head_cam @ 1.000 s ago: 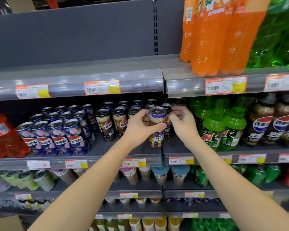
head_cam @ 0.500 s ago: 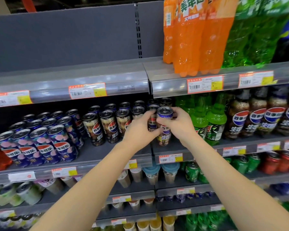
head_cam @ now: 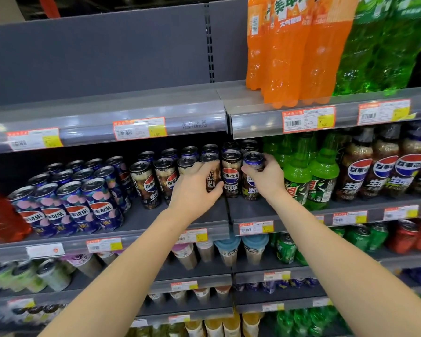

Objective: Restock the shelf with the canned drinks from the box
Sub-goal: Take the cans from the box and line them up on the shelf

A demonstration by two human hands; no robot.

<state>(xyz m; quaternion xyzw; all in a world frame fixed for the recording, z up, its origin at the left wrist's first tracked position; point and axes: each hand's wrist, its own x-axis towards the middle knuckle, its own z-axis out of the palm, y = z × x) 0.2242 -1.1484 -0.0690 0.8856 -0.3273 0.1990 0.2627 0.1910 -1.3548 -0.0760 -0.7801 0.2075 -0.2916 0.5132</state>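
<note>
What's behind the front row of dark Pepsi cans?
A second row of cans, only tops showing; bodies and anything deeper are covered by the front row.

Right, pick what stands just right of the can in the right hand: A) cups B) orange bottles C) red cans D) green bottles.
D: the right hand grips a can at the end of its row, and green bottles stand next to it on the same shelf.
</note>
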